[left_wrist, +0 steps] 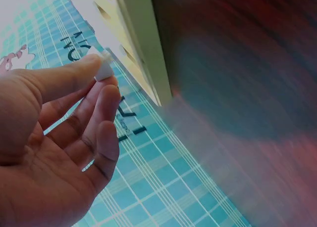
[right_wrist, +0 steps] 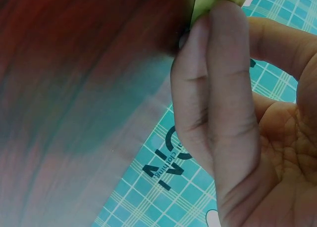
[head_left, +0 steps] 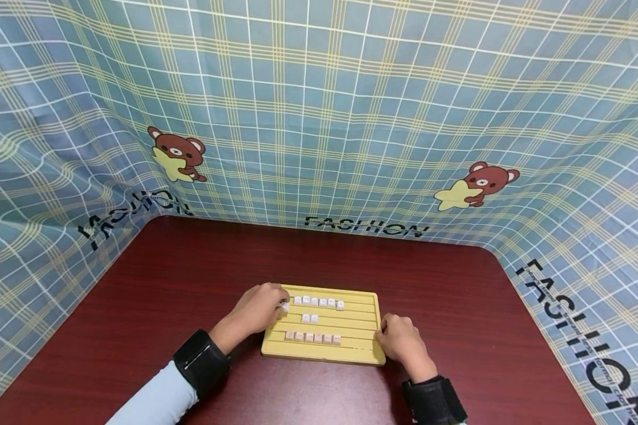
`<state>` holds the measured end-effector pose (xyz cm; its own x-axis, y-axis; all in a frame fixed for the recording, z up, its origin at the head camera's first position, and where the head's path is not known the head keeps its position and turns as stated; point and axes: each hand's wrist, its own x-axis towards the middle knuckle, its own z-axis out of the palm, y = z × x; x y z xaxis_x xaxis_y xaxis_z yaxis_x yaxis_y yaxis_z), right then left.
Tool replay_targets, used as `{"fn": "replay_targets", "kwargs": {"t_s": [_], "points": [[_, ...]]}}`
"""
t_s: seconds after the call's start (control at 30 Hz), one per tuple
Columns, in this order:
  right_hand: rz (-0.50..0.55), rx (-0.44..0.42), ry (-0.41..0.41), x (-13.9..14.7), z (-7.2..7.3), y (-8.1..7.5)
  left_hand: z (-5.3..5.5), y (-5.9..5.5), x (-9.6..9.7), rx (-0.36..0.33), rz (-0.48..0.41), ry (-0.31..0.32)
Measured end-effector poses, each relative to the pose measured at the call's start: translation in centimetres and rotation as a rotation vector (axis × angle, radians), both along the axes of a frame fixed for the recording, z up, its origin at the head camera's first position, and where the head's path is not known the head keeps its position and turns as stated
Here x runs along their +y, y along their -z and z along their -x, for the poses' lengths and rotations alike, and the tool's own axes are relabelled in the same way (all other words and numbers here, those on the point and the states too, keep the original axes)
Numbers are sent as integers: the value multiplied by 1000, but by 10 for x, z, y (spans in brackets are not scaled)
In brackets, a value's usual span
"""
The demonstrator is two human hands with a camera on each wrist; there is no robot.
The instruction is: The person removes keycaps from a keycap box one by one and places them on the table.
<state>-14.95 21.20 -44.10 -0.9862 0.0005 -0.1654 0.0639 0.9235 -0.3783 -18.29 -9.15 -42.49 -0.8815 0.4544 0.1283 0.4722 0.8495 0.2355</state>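
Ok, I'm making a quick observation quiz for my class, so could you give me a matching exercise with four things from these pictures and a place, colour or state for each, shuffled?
Column one
1. left hand
2. right hand
3. pinkish pieces
4. table

Column two
A. dark red
B. in the lowest row of pieces in the head view
C. pinching a small white piece
D. at the right edge of the yellow board

Pairs: 1-C, 2-D, 3-B, 4-A
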Motion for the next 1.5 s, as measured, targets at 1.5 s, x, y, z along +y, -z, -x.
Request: {"fn": "replay_targets", "kwargs": {"t_s": [1.5], "points": [[-26, 42, -30, 0, -1, 2, 4, 11, -81, 10, 27, -165]]}}
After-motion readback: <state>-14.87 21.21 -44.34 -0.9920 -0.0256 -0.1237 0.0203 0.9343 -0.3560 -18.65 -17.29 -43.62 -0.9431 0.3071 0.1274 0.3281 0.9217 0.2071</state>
